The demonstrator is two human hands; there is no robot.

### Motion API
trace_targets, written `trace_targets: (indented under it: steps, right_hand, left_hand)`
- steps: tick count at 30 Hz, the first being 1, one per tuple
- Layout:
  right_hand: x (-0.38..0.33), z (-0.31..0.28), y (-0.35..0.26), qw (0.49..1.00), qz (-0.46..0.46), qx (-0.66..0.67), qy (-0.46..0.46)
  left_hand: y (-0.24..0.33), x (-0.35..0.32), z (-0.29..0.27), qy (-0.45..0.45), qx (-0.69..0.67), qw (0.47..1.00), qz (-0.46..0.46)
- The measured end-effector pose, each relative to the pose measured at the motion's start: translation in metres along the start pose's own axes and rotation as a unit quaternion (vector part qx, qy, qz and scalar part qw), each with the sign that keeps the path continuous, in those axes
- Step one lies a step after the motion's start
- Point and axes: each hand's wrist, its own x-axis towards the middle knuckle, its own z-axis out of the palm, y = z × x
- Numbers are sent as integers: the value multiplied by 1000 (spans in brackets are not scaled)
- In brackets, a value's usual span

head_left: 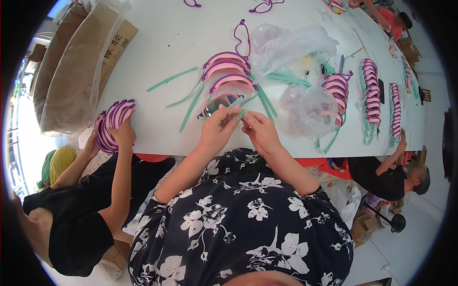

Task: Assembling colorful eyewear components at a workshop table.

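My left hand (218,127) holds a pink-framed pair of glasses (217,103) by its front, lens tilted toward me. My right hand (260,129) pinches a green temple arm (242,114) at the frame's right corner, fingertips almost touching the left hand's. Just beyond lie three more pink and purple frames (228,71) stacked in a row on the white table (162,43), with loose green temple arms (191,108) around them.
Clear plastic bags (291,47) lie right of the frames. Rows of finished glasses (369,90) run along the right. A person on my left holds a stack of purple frames (112,124). Another person sits at the right edge. A cardboard box (81,62) stands far left.
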Motion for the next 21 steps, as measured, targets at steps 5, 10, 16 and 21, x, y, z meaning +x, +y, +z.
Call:
trace_targets:
  steps: [5, 10, 16, 21]
  right_hand:
    - [6, -10, -9, 975, -90, -201, -41]
    - [11, -11, -15, 924, -130, -348, -96]
    - [2, 1, -20, 972, -49, -209, -92]
    - [-3, 8, -14, 945, -158, -286, -31]
  left_hand:
    - [-7, -1, -3, 7, 23, 1000, -8]
    - [-3, 1, -6, -23, 34, 999, -30]
    - [8, 6, -2, -10, 146, 988, 39]
    - [6, 4, 2, 49, 190, 974, 113]
